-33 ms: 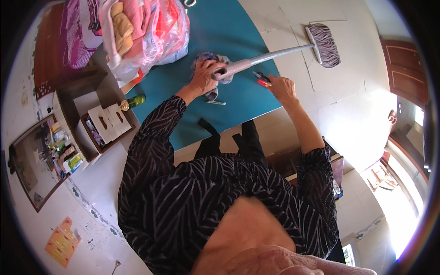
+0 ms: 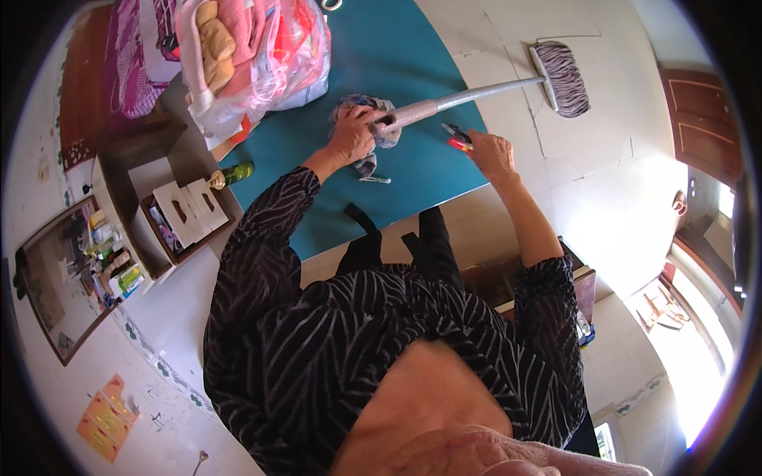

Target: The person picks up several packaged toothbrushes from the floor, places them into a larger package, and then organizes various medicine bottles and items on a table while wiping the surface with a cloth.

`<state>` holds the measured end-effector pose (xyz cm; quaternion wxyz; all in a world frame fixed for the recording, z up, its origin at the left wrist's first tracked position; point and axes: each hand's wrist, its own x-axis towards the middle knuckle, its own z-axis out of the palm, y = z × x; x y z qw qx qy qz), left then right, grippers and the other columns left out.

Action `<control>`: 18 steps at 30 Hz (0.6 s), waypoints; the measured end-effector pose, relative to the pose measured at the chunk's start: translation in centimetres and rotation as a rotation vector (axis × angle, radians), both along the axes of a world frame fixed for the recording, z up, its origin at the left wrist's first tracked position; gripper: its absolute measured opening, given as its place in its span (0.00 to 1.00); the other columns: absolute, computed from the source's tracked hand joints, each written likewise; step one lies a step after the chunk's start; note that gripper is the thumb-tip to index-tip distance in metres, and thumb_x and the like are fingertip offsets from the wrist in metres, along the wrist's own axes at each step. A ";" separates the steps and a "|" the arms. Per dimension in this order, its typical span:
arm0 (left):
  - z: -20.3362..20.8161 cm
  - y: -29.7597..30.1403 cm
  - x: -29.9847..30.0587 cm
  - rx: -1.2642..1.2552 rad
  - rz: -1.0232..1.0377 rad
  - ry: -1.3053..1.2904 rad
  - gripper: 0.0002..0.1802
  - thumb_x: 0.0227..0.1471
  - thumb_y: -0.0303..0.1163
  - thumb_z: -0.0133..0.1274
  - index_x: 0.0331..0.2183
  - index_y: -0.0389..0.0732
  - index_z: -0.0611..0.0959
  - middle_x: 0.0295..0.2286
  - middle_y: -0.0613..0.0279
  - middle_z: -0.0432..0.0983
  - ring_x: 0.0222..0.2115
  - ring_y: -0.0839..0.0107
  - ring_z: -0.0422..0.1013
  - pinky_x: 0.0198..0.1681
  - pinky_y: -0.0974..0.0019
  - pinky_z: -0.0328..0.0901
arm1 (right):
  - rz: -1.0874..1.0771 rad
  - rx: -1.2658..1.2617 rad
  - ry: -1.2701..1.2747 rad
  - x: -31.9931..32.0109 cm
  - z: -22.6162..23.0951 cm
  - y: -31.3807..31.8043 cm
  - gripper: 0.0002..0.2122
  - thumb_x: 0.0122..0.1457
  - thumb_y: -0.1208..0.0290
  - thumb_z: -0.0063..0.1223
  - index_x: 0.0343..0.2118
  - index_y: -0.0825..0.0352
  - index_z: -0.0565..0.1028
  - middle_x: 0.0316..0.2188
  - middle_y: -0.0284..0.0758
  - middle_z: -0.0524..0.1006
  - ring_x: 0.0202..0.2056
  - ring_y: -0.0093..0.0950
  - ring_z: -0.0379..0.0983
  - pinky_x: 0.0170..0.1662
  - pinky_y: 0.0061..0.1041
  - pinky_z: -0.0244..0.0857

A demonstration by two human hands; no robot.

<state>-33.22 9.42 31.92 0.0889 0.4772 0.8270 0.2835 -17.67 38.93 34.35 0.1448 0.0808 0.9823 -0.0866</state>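
My left hand (image 2: 352, 139), fingers curled, presses on a crumpled grey-blue patterned cloth (image 2: 389, 133) on the teal table top (image 2: 317, 210). The hollow end of a long grey mop handle (image 2: 421, 113) overlaps its fingertips; whether the hand grips the handle too, I cannot tell. From there the handle slants up to the right, to a mop head (image 2: 563, 79) with grey-purple strands. Closer to the table's right edge, my right hand (image 2: 494, 155) is closed on a small red-and-black hand tool (image 2: 458, 140). Its dark tip points left; its exact kind is unclear.
Clear plastic bags (image 2: 278, 63) of pink and tan fabric stand at the table's far left. A green bottle (image 2: 236, 174) lies by the left edge, beside an open wooden drawer unit (image 2: 143, 159). A pale strip (image 2: 375, 180) sits below the cloth. Tiled floor (image 2: 571, 159) spreads rightward.
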 end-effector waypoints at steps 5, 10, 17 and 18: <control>2.6 2.8 -6.1 0.273 -0.111 0.104 0.24 0.40 0.22 0.57 0.44 0.44 0.79 0.44 0.57 0.75 0.48 0.55 0.69 0.51 0.57 0.64 | -0.163 -0.058 -0.020 3.5 2.5 -0.9 0.13 0.52 0.62 0.62 0.35 0.61 0.72 0.26 0.39 0.79 0.32 0.42 0.77 0.33 0.41 0.69; 2.5 9.0 -10.7 0.014 0.253 0.180 0.29 0.52 0.47 0.49 0.55 0.47 0.71 0.55 0.56 0.65 0.53 0.51 0.62 0.55 0.39 0.54 | -0.112 -0.158 -0.012 4.5 2.2 -2.0 0.17 0.50 0.60 0.64 0.40 0.62 0.73 0.27 0.39 0.79 0.31 0.42 0.77 0.33 0.41 0.68; -0.1 6.1 -4.6 0.074 0.023 0.371 0.26 0.50 0.44 0.51 0.52 0.55 0.73 0.54 0.58 0.65 0.53 0.55 0.61 0.58 0.41 0.49 | -0.251 -0.380 -0.076 4.1 0.6 -5.2 0.18 0.50 0.56 0.65 0.36 0.64 0.74 0.23 0.40 0.77 0.29 0.44 0.75 0.32 0.39 0.65; 0.0 4.8 -4.1 0.097 -0.007 0.349 0.25 0.51 0.44 0.51 0.52 0.55 0.73 0.54 0.58 0.64 0.53 0.55 0.61 0.58 0.41 0.49 | -0.264 -0.387 -0.087 3.8 0.4 -5.6 0.18 0.50 0.56 0.65 0.35 0.64 0.74 0.22 0.40 0.77 0.29 0.44 0.75 0.31 0.39 0.65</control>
